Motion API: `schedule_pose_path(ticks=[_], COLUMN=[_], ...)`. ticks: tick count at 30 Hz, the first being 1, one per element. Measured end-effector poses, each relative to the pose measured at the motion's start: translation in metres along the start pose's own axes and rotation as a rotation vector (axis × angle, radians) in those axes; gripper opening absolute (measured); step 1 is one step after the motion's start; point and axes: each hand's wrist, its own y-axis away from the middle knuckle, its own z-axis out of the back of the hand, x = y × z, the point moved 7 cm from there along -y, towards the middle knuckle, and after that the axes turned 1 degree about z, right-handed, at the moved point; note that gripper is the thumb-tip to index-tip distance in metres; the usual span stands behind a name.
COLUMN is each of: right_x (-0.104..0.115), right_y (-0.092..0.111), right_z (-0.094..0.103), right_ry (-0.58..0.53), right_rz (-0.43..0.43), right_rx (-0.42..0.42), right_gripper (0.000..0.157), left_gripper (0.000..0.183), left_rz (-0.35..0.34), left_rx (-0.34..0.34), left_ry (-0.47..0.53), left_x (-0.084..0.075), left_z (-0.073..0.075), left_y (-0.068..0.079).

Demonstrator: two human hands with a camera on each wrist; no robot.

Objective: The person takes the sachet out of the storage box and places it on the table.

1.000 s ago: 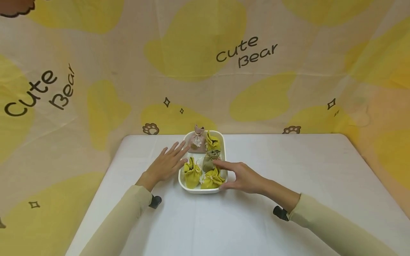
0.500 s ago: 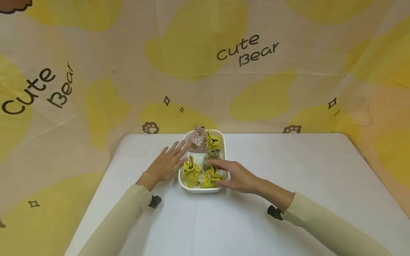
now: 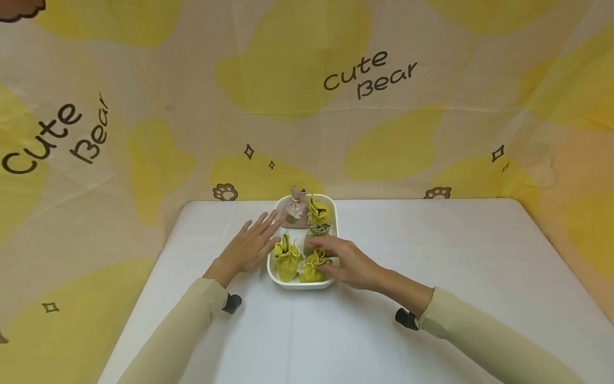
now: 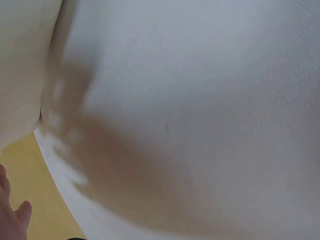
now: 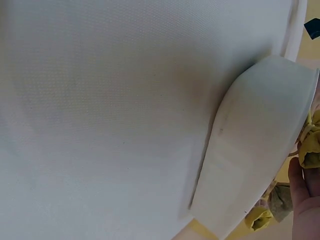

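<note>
A white tray (image 3: 299,286) holds several small drawstring pouches. My right hand (image 3: 352,264) reaches over its right rim, thumb and fingers apart around the top of the front right yellow pouch (image 3: 310,270). The fingers overlap an olive green pouch (image 3: 319,229) just behind, hiding part of it. My left hand (image 3: 249,244) lies along the left side, fingers spread and straight, fingertips at the rim beside the front left yellow pouch (image 3: 287,265). In the right wrist view, the right hand (image 5: 306,207) is right at a yellow pouch (image 5: 311,150), beyond the tray wall (image 5: 250,140).
At the back of the tray stand a pink pouch (image 3: 296,213) with a white flower and another yellow pouch (image 3: 319,212). The tray sits on a white-covered table (image 3: 408,234), near its far edge. A yellow and beige printed cloth (image 3: 292,58) hangs behind.
My right hand has moved left, farther in over the tray, and the gap between its thumb and fingers has narrowed slightly. The left hand has stayed put.
</note>
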Motion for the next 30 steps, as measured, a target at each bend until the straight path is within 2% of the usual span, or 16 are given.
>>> schedule_pose_path(ticks=[10, 17, 30], right_x=[0.004, 0.005, 0.037], right_y=[0.004, 0.003, 0.0], right_z=[0.012, 0.026, 0.069], right_ry=[-0.018, -0.025, 0.034], right_rz=[0.068, 0.04, 0.105], right_rx=[-0.063, -0.098, -0.138], right_gripper=[0.047, 0.043, 0.043], left_gripper=[0.055, 0.057, 0.057], left_rz=[-0.004, -0.004, -0.002], left_rx=[-0.008, -0.001, 0.008], left_ry=[0.005, 0.007, 0.012], left_x=[0.0, 0.003, 0.003], left_z=[-0.001, -0.003, -0.004], left_y=[0.0, -0.002, -0.002])
